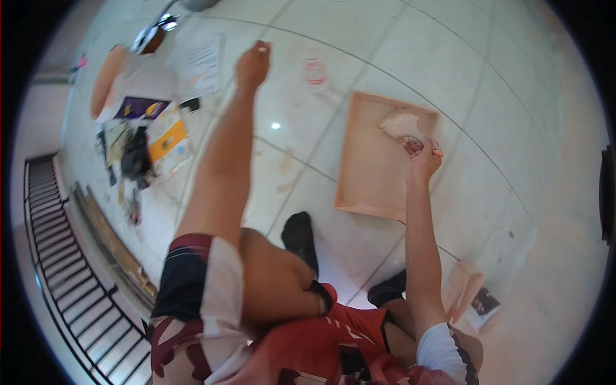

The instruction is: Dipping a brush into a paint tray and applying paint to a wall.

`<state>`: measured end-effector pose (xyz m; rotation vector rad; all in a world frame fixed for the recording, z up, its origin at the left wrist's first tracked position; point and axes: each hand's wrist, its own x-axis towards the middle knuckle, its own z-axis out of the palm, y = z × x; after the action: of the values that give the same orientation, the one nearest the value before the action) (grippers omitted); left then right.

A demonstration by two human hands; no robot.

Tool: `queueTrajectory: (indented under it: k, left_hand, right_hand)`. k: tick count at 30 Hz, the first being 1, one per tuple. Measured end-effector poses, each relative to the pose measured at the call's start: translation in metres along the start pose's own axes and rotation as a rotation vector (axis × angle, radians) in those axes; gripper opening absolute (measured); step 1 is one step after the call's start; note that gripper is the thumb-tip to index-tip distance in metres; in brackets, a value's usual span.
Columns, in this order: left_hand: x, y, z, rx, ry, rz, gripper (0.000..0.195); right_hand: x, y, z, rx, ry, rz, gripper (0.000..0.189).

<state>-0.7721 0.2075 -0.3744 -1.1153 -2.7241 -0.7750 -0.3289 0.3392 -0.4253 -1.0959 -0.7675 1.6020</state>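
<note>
My left hand is stretched out over the tiled floor, its fingers closed. A small pale spot shows at its fingertips, too small to tell whether it is a held thing or a nail. My right hand is over the right side of a shallow, light-brown rectangular tray, with its fingers curled. Just beyond those fingers, in the tray's far right corner, is a crumpled pale piece, possibly plastic or paper. Whether my right fingers grip it is unclear. A clear plastic bottle with a red-marked label lies between my hands.
Printed sheets, an orange-banded packet and a black bundle lie at left. Black railing and wooden strips run along the lower left. A small box stands at lower right. My sock-covered foot is near the tray.
</note>
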Motion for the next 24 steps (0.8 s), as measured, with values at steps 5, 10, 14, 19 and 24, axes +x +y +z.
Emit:
queueTrajectory:
  k: [5,10,14,19,24]
  left_hand:
    - [-0.024,0.022,0.015,0.039,0.052,-0.247,0.034]
    - [-0.015,0.077,0.003,-0.052,0.124,-0.523,0.047]
    - [-0.011,0.084,-0.010,-0.092,0.245,-0.530,0.049]
    - [-0.009,0.089,-0.008,-0.089,0.311,-0.523,0.051]
    - [-0.012,0.084,-0.020,-0.077,0.303,-0.520,0.051]
  right_hand:
    - [-0.003,0.072,0.035,-0.057,-0.047,0.150,0.023]
    - [0.015,0.045,0.006,-0.213,-0.123,0.269,0.026]
    - [0.024,0.015,-0.011,-0.278,-0.059,0.268,0.037]
    - [0.022,0.016,0.013,-0.497,-0.157,0.075,0.030]
    - [0.007,0.018,0.031,-0.475,-0.319,-0.116,0.025]
